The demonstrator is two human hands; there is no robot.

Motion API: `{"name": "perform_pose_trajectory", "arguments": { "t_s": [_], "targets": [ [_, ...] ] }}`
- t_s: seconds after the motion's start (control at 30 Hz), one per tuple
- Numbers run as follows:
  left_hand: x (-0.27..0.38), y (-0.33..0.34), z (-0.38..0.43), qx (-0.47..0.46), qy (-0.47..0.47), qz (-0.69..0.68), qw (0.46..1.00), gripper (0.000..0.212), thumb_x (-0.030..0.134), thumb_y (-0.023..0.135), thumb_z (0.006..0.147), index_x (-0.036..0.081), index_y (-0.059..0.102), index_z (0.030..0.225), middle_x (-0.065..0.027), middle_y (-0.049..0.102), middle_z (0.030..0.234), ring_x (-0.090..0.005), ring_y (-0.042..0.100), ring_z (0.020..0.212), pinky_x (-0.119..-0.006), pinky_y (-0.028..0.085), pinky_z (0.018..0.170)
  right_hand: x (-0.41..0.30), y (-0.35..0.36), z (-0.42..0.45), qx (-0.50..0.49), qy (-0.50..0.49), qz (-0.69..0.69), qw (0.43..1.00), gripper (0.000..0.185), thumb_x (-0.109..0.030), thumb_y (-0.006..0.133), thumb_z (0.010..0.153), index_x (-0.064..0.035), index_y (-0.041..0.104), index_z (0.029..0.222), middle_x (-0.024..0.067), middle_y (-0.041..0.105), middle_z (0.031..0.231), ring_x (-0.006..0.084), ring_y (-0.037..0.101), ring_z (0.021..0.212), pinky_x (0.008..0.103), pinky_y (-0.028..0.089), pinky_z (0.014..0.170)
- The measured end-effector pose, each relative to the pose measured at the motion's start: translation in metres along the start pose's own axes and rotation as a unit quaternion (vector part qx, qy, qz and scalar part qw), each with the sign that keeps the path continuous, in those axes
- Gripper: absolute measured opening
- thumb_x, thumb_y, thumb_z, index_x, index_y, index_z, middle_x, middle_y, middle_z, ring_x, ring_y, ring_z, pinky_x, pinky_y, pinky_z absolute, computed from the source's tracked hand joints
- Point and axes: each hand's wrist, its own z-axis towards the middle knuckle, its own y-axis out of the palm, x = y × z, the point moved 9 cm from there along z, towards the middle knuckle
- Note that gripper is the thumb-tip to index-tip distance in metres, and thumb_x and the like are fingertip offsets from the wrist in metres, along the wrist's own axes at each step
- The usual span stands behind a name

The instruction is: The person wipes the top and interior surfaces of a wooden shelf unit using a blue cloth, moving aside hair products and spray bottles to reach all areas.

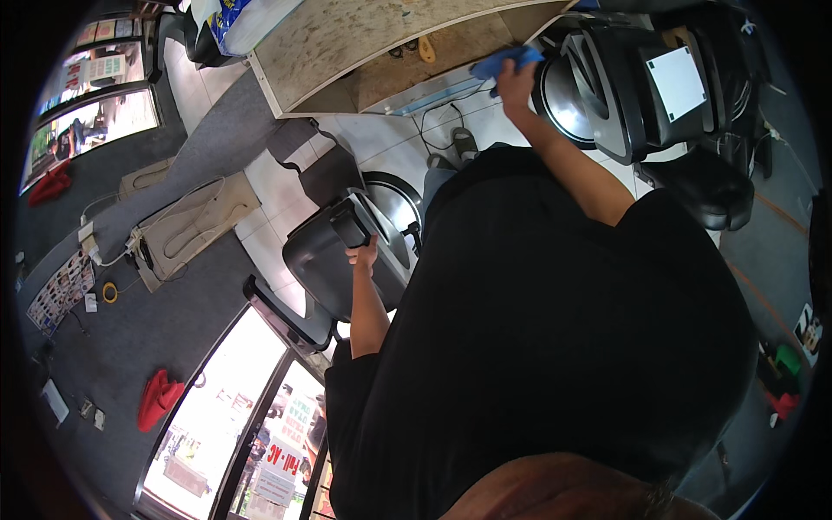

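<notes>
My right hand (517, 84) grips a crumpled blue cloth (497, 64) at the front edge of a worn wooden cabinet (338, 49), near its right end. My left hand (364, 253) is lower and to the left, its fingers curled on the end of a black armrest (351, 224). That armrest appears to belong to a black salon chair (318, 263) with a round metal base (393, 205). A yellow object (426, 49) lies on the cabinet's open shelf beside dark coiled items too small to make out.
Another black salon chair (614, 91) stands close to my right, a white sheet (677, 83) on it. A thin black cable (426, 123) loops over the white floor tiles near my sandalled feet (463, 140). White cords (188, 201) hang across a wooden panel at left, beside glass doors (221, 390).
</notes>
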Motion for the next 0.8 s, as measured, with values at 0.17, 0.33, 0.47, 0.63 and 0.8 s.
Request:
{"name": "perform_pose_trajectory", "arguments": {
  "t_s": [0.17, 0.33, 0.47, 0.63, 0.8],
  "targets": [
    [-0.004, 0.001, 0.006, -0.003, -0.011, -0.009, 1.0, 0.131, 0.066, 0.072, 0.074, 0.001, -0.014, 0.148, -0.0256, 0.012, 0.152, -0.0403, 0.027, 0.139, -0.05, 0.032, 0.111, 0.011, 0.042, -0.035, -0.235, -0.016, 0.111, 0.966, 0.043, -0.023, 0.056, 0.09, -0.0031, 0.047, 0.127, 0.0153, 0.064, 0.098, 0.0239, 0.062, 0.088, 0.0357, 0.049, 0.082],
    [-0.009, 0.004, 0.006, -0.006, 0.003, -0.006, 1.0, 0.132, 0.066, 0.072, 0.074, 0.001, -0.015, 0.148, -0.0272, 0.01, 0.153, -0.0413, 0.027, 0.138, -0.05, 0.033, 0.11, -0.004, -0.028, -0.013, -0.016, -0.012, 0.208, 0.978, 0.031, -0.015, 0.054, 0.091, -0.0014, 0.047, 0.118, 0.0116, 0.061, 0.1, 0.0188, 0.058, 0.091, 0.0334, 0.047, 0.083],
    [-0.006, 0.003, 0.008, -0.009, 0.0, 0.01, 1.0, 0.135, 0.071, 0.067, 0.075, 0.0, -0.021, 0.147, -0.027, 0.008, 0.155, -0.0404, 0.026, 0.139, -0.05, 0.029, 0.112, -0.018, -0.033, 0.012, 0.019, -0.09, 0.186, 0.978, 0.032, -0.014, 0.054, 0.092, 0.0001, 0.044, 0.119, 0.0126, 0.06, 0.101, 0.0233, 0.059, 0.093, 0.0363, 0.046, 0.086],
    [0.001, 0.002, -0.001, -0.007, 0.017, -0.019, 1.0, 0.13, 0.066, 0.071, 0.074, 0.0, -0.014, 0.147, -0.0274, 0.012, 0.152, -0.0408, 0.027, 0.138, -0.051, 0.032, 0.11, 0.011, 0.011, -0.007, -0.1, -0.011, 0.059, 0.993, 0.038, -0.022, 0.056, 0.091, -0.0052, 0.049, 0.124, 0.0132, 0.064, 0.11, 0.0263, 0.061, 0.105, 0.0356, 0.045, 0.092],
    [-0.011, 0.003, 0.016, 0.023, 0.04, -0.044, 0.998, 0.127, 0.061, 0.075, 0.073, -0.001, -0.008, 0.146, -0.0274, 0.016, 0.148, -0.0416, 0.033, 0.134, -0.05, 0.036, 0.106, 0.018, 0.007, -0.091, -0.256, 0.096, 0.186, 0.944, 0.029, -0.027, 0.059, 0.09, -0.006, 0.059, 0.111, 0.0073, 0.063, 0.108, 0.0169, 0.057, 0.1, 0.0299, 0.043, 0.091]
  ]
}}
